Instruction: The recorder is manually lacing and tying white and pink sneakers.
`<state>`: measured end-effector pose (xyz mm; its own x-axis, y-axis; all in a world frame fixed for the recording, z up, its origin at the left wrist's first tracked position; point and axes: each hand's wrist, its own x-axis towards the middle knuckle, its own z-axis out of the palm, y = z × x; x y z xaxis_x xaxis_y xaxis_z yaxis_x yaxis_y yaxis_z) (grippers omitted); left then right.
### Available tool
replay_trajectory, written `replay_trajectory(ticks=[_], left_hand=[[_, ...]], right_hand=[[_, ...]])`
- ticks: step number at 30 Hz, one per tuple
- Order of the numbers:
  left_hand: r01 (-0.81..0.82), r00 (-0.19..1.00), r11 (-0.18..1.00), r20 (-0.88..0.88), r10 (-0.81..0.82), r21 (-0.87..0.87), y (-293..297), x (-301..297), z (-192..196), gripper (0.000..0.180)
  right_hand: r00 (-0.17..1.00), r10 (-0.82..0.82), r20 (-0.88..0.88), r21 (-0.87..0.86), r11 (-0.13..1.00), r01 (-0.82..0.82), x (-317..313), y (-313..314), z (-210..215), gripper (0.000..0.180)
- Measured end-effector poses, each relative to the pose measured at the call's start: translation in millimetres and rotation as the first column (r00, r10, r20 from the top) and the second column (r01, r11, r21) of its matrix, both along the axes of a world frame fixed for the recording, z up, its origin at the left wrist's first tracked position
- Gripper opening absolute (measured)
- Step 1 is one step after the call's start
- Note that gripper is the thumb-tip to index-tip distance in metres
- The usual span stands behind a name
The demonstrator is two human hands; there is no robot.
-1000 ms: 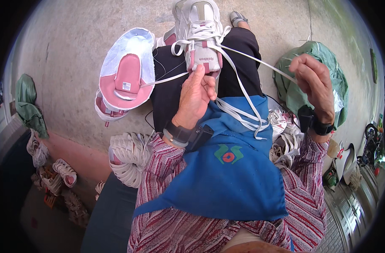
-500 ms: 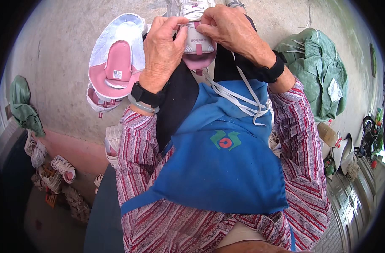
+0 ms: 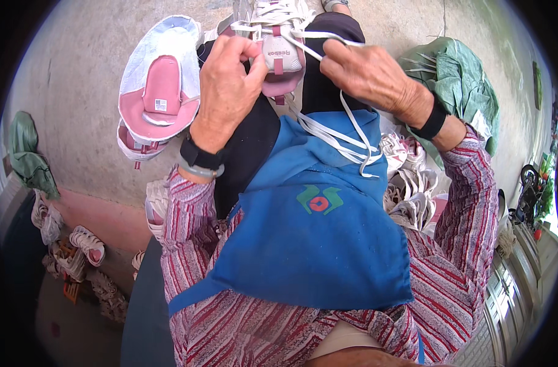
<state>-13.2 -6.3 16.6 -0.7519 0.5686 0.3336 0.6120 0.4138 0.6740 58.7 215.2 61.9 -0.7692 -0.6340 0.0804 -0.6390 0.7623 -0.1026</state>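
A white sneaker with a pink heel rests between my knees at the top of the view, its tongue showing. My right hand is closed on a white shoelace that stretches from the eyelets to the right. At the shoe's left side my left hand pinches the other end of the lacing, fingers pressed together; the tip is hidden. Several loose white laces hang over the blue apron on my lap.
Shoe uppers with pink insoles lie on the concrete floor at the left. A green sack lies at the right. More white sneakers are piled beside my right thigh, and others stand at the lower left.
My right hand has moved right and down, away from the shoe, drawing a lace out taut. My left hand has shifted slightly down and left. More sneakers show beside my right thigh.
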Motion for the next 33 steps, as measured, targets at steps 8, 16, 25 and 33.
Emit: replay_trajectory(ticks=[8, 16, 25, 33], left_hand=[[-0.583, -0.011, 0.768, 0.942, -0.335, 0.267, -3.8, 58.2, -9.7, 0.033], [-0.805, 0.141, 0.434, 0.841, -0.523, 0.405, 30.5, 69.9, -22.1, 0.03], [-0.816, 0.072, 0.409, 0.774, -0.629, 0.409, 27.8, 70.3, -28.3, 0.026], [-0.611, 0.009, 0.725, 0.919, -0.394, 0.317, -2.8, 60.2, -9.3, 0.019]], right_hand=[[0.805, -0.364, 0.469, -0.474, 0.665, 0.577, -13.6, -2.7, 5.5, 0.012], [0.88, -0.358, 0.313, -0.552, 0.685, 0.475, -21.4, -35.0, 11.5, 0.012], [0.855, -0.507, 0.11, -0.06, 0.855, 0.515, -55.9, -71.5, -27.9, 0.016], [0.956, -0.187, 0.227, -0.272, 0.93, 0.247, -29.5, -44.2, -16.5, 0.021]])
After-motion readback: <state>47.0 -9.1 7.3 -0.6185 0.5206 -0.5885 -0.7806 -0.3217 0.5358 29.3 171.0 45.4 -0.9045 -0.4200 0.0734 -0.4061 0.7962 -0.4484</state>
